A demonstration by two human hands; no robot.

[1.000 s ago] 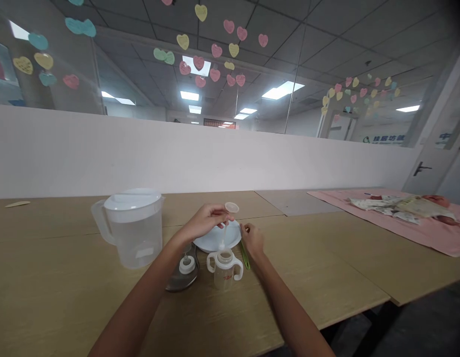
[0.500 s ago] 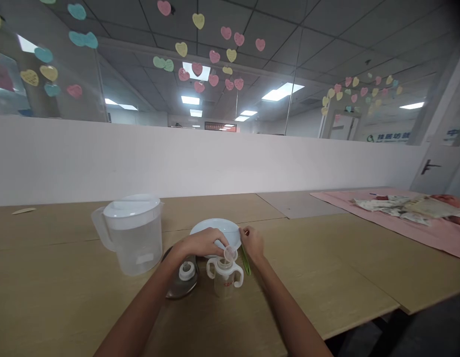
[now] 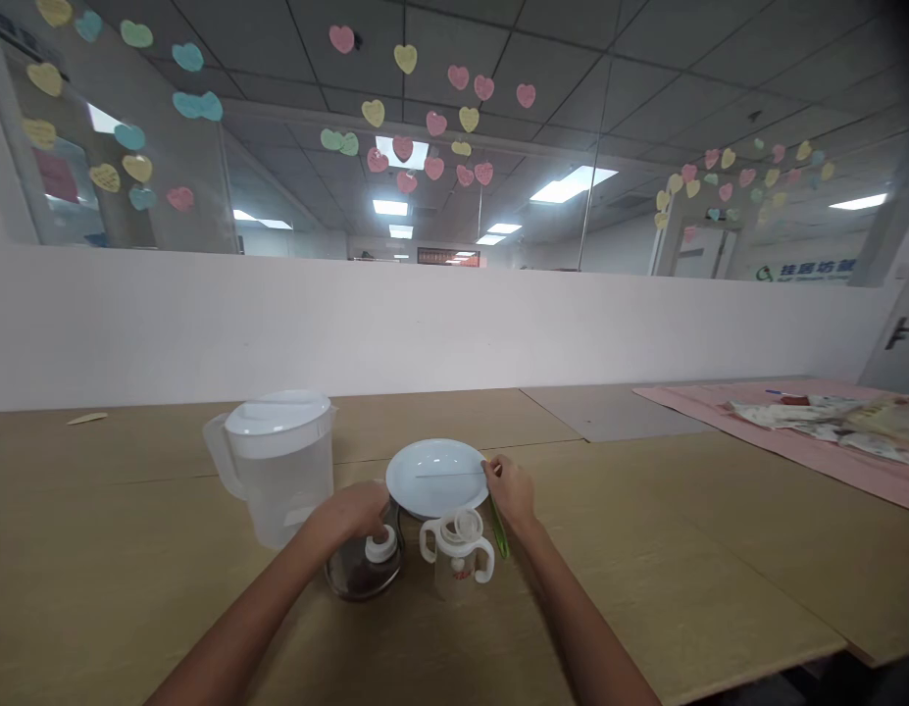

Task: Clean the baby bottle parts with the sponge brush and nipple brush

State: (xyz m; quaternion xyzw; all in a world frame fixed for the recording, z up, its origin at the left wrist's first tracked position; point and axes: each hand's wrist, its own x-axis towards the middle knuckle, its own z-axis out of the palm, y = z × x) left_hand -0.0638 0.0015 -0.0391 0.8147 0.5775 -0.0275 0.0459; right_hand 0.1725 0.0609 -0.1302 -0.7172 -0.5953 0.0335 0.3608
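Note:
My left hand (image 3: 355, 513) reaches down with fingers curled over a small white cap (image 3: 382, 545) that sits on a dark round glass lid (image 3: 362, 574). Right of it stands a small clear baby bottle with two white handles (image 3: 458, 549), its ring top fitted. My right hand (image 3: 511, 490) is pinched at the right rim of a white plate (image 3: 435, 478). It holds a thin tool with a green handle (image 3: 499, 534); the handle points back past the bottle and a thin pale rod lies across the plate.
A clear plastic pitcher of water with a white lid (image 3: 281, 466) stands left of the plate. A pink cloth with papers (image 3: 814, 431) lies far right. A white partition wall (image 3: 425, 324) runs behind the wooden table (image 3: 681, 549).
My left hand lowered the straw piece with its round disc into the bottle, let go, and moved left to the white cap. My right hand stayed at the plate's rim.

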